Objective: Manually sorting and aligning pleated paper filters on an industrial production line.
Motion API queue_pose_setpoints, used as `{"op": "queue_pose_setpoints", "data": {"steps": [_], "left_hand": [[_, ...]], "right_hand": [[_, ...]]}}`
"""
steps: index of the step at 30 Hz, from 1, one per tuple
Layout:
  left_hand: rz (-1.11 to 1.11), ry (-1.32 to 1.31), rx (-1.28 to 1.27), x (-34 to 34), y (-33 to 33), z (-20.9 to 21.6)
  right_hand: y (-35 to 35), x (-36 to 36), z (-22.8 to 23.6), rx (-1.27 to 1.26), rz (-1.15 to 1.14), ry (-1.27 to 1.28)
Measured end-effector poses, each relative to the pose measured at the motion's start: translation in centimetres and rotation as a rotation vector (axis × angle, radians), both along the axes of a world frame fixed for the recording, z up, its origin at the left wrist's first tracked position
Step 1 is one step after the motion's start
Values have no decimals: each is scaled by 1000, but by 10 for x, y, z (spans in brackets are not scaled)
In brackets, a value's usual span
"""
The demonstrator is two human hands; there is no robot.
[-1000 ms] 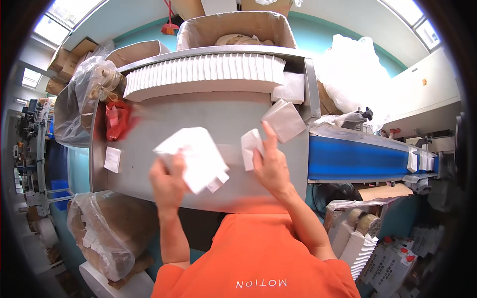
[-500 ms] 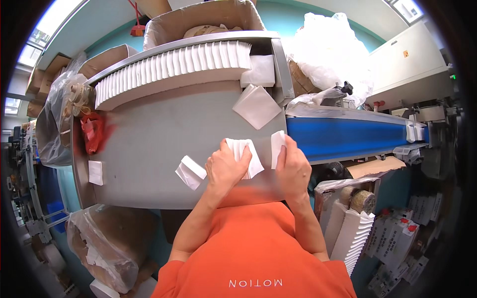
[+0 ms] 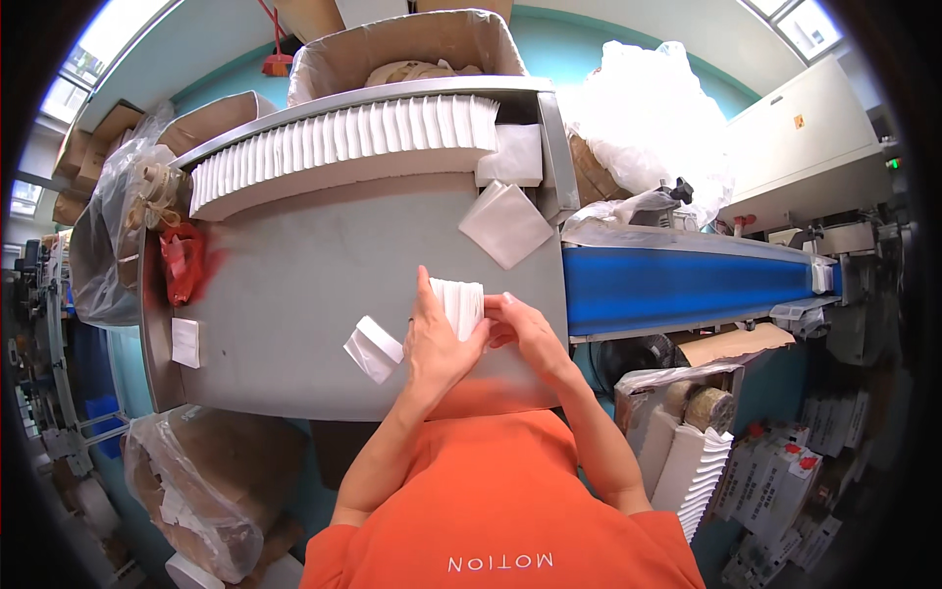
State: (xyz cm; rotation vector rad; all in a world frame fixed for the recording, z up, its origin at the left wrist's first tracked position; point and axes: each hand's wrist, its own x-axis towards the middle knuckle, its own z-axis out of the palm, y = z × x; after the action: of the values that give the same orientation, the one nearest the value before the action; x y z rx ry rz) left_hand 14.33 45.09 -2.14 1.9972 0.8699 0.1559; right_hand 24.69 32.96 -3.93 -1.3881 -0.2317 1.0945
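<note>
1. Left hand (image 3: 437, 339): fingers laid flat and close together, pointing away from the body, pressed against the left face of a small stack of white folded tissues (image 3: 459, 302). Palm side hidden, thumb not in view.
2. Right hand (image 3: 525, 329): fingers curled in toward the stack's right side, tips touching its lower right edge. Both hands clasp the same stack between them.
3. The stack stands on edge on the grey tabletop (image 3: 294, 285), near its front edge, just ahead of the person's orange shirt (image 3: 500, 491). Its folds show as thin upright ribs.
4. Just left of the left hand, apart from it: a loose folded white tissue piece (image 3: 371, 348) lying flat on the tabletop.
5. Farther back and to the right: a clear plastic pouch (image 3: 505, 224), lying flat and skewed, untouched.
6. Along the back of the tabletop: a long curved row of white tissue packs (image 3: 343, 142) standing on edge, with a white wrapped pack (image 3: 510, 155) at its right end.
7. Right of the tabletop: a blue conveyor belt (image 3: 687, 285) running off to the right.
8. Left edge: a red crumpled bag (image 3: 183, 260) and a small white card (image 3: 185, 342).
</note>
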Motion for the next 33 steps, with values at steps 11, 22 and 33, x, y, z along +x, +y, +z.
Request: {"op": "queue_pose_setpoints", "data": {"steps": [11, 22, 33], "left_hand": [[103, -25, -70, -18, 8, -5], [578, -95, 201, -120, 113, -50], [15, -238, -655, -111, 90, -7]], "right_hand": [[74, 99, -15, -509, 20, -1415], [70, 92, -12, -481, -115, -1581], [99, 76, 4, -672, -26, -1297]]}}
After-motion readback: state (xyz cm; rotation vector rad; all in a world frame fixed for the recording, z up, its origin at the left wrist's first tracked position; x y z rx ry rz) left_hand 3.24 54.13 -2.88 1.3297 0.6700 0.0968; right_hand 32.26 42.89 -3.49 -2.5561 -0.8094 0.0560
